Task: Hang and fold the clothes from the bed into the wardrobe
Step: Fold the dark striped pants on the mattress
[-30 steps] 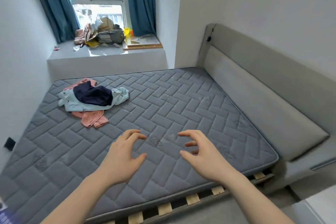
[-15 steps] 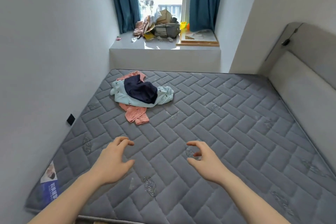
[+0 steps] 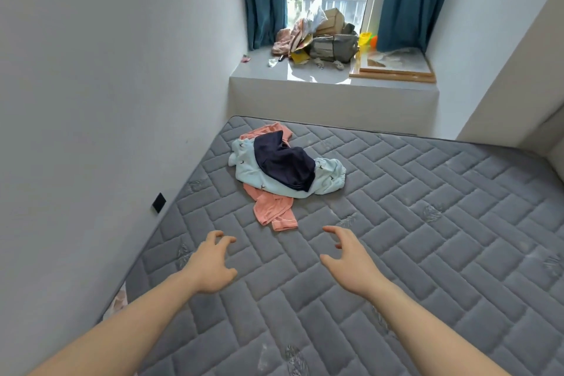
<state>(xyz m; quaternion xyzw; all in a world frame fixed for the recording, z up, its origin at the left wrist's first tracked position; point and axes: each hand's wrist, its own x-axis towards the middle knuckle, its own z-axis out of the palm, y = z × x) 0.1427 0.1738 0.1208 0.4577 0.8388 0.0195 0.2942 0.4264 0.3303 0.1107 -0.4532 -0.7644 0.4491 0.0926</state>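
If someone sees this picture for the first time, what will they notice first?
First, the small pile of clothes on the grey mattress near the left wall: a navy piece on a light blue one, over a pink one. Then the left hand and right hand, empty, reaching toward it.

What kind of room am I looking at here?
Most likely a small bedroom in a flat. A bare grey quilted mattress fills the floor, a little pile of clothes lies on it, and blue curtains frame a window with a cluttered sill.
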